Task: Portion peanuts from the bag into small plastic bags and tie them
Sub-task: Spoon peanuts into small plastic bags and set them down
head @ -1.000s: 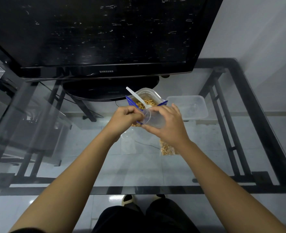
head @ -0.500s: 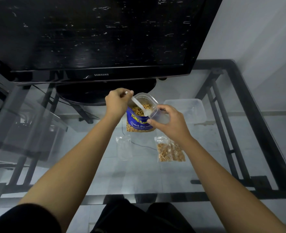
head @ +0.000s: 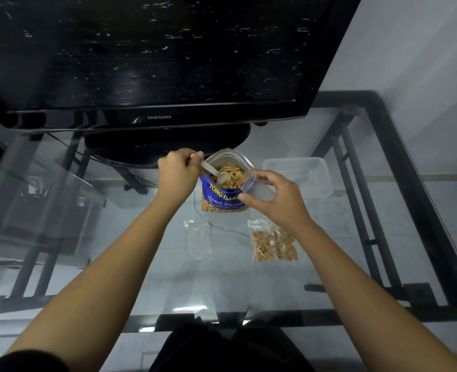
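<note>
A blue peanut bag [head: 223, 196] stands open on the glass table, full of peanuts. My left hand [head: 177, 174] grips the handle of a white plastic spoon [head: 215, 173], whose bowl rests in the peanuts. Just right of the bag's mouth, my right hand [head: 273, 200] holds a small clear plastic bag [head: 256, 186] with its mouth held open. A filled small bag of peanuts [head: 274, 242] lies flat on the glass near my right wrist. An empty clear small bag [head: 197, 238] lies to its left.
A black television [head: 152, 63] on a round stand fills the back of the table, close behind the peanut bag. A clear plastic container [head: 301, 174] sits at the right. The glass table [head: 114, 264] has a black metal frame; its front edge is near my knees.
My left hand let go of the small bag, took the spoon handle and dipped the spoon into the peanuts. My right hand kept the small bag beside the peanut bag's mouth.
</note>
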